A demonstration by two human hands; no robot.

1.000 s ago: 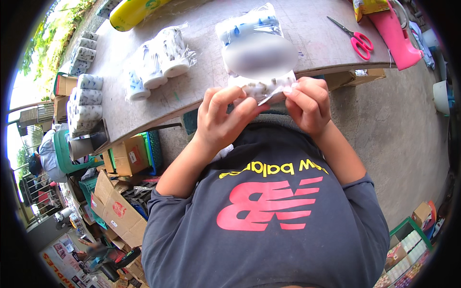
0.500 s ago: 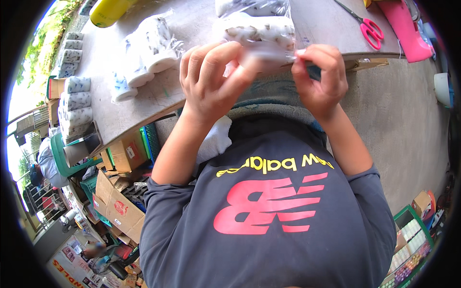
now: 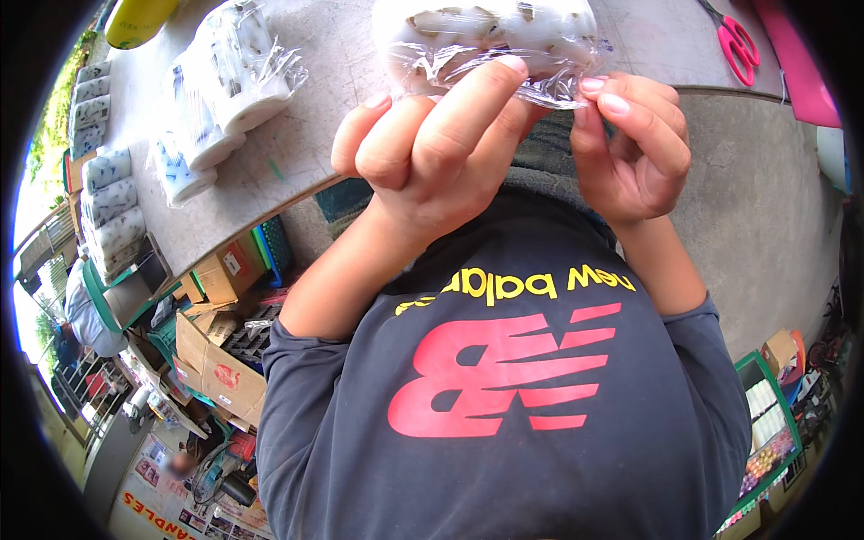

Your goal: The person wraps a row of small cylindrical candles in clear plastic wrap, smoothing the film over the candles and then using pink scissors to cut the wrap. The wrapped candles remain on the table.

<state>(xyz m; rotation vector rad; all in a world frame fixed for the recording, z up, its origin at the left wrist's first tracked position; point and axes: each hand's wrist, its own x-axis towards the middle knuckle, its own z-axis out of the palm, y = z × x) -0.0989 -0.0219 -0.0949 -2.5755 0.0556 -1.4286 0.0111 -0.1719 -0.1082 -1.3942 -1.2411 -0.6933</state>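
At the table's near edge lie white pillar candles (image 3: 481,36) with brown flecks, in clear plastic wrap (image 3: 549,90). My left hand (image 3: 441,153) is at the near side of this pack, its index finger stretched along the film and the other fingers curled. Its thumb is partly hidden, and film is bunched against the hand. A corner of the film is pinched between the thumb and fingertips of my right hand (image 3: 634,148). To the left, more wrapped candles (image 3: 238,76) with dark and blue flecks lie together on the table.
Pink-handled scissors (image 3: 738,49) lie at the far right beside a pink object (image 3: 796,63). A yellow container (image 3: 139,20) is at the far left. Rows of flecked candles (image 3: 112,202) line the left table edge. Cardboard boxes (image 3: 216,360) stand below left, a green crate (image 3: 765,423) below right.
The wrapped pack appears larger and closer to me. My left hand, blurred before, now has its index finger out on the film. My right hand still pinches the film; the view has shifted slightly.
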